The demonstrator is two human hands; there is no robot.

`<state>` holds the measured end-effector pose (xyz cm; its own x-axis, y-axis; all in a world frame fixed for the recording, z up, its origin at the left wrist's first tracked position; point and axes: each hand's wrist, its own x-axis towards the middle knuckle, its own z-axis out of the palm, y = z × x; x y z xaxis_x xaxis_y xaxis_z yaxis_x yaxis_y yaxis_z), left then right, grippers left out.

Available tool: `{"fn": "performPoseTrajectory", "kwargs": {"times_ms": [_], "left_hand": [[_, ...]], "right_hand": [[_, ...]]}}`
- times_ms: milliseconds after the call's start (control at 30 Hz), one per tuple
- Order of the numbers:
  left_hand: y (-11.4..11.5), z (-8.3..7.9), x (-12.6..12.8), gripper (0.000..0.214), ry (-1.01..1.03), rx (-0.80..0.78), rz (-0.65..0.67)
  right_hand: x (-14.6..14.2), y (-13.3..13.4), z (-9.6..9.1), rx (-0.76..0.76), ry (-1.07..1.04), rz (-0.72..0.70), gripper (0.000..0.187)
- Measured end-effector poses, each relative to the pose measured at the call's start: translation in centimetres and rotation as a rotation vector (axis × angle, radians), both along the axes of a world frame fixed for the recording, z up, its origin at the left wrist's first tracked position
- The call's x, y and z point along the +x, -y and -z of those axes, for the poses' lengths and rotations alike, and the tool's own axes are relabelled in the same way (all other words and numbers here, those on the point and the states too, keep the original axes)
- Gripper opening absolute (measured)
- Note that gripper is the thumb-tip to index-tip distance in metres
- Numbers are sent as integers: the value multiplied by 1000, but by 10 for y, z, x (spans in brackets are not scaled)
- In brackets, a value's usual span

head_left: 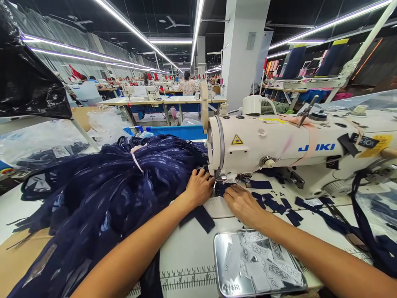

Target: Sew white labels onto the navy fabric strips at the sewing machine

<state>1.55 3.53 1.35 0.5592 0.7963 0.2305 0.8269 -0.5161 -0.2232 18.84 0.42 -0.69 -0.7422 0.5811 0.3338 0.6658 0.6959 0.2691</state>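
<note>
A white sewing machine (pixel 257 140) stands on the table, its needle end between my two hands. My left hand (pixel 200 188) lies on navy fabric just left of the needle, fingers stretched forward over the cloth. To the right of the needle, my right hand (pixel 240 203) presses a small dark navy piece (pixel 223 189) with its fingers together at the edge. A large heap of navy garments (pixel 133 178), tied with a pale strip (pixel 136 159), spreads over the left side. One navy strap end (pixel 201 218) hangs out below my left hand.
A metal tray (pixel 260 265) of printed white labels sits at the front on a table with ruler markings (pixel 186 278). Navy scraps (pixel 279 205) and scissors (pixel 339 215) lie right. Thread cones (pixel 294 61) stand behind; a black plastic bag (pixel 31 78) hangs upper left.
</note>
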Motion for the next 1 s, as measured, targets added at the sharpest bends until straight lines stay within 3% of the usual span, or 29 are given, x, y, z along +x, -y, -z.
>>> {"fn": "performPoseTrajectory", "kwargs": {"times_ms": [300,567,700,1000], "left_hand": [[-4,2,2,21,39,1,-8],[11,0,1,22,78,56,-97],[30,-2,-6,23,4,107,-43],[93,0,-52,28,-299,277,54]], "right_hand": [[-3,-5,4,11,-49,26,22],[30,-24,-11,31,7,47,25],[37,-27,-16,23,22,22,23],[31,-22,-9,5,-7,95,19]]}}
